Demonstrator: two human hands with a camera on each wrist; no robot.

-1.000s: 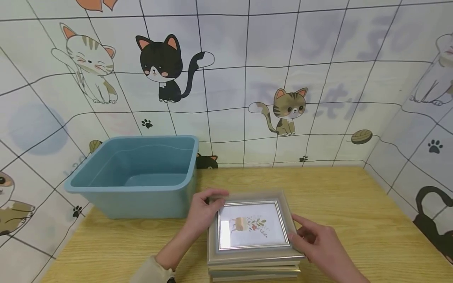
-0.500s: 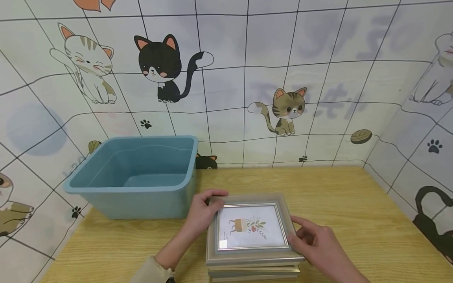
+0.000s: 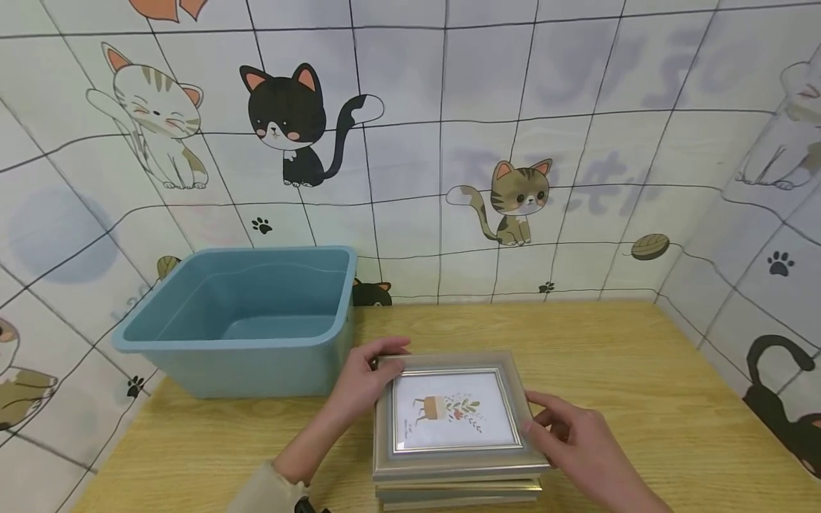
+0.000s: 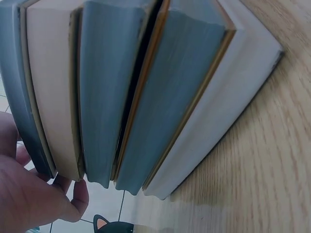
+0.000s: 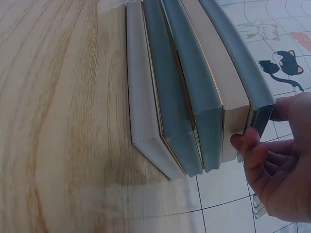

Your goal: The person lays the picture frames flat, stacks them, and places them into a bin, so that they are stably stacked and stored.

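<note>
A silver picture frame (image 3: 449,463) tops a stack of several frames, its glass over a print of a potted plant turned sideways. My left hand (image 3: 364,376) grips its far left corner, thumb on the top face. On the right edge, my right hand (image 3: 577,438) holds the same frame between thumb and fingers. In the left wrist view, the left fingertips (image 4: 80,199) reach the ends of the upper two frames. The right wrist view shows a right fingertip (image 5: 237,141) against the pale second frame (image 5: 218,58). Both palms are largely hidden.
A blue plastic tub (image 3: 234,367) stands behind and left of the stack, with nothing seen inside. Everything rests on a wood-grain table (image 3: 616,356). A white wall covering (image 3: 410,157) with a grid and cartoon cats rises behind and along both sides.
The head view has shifted slightly, and the glare on the frame's glass has faded. Both hands keep their hold on the top picture frame, with hardly any movement.
</note>
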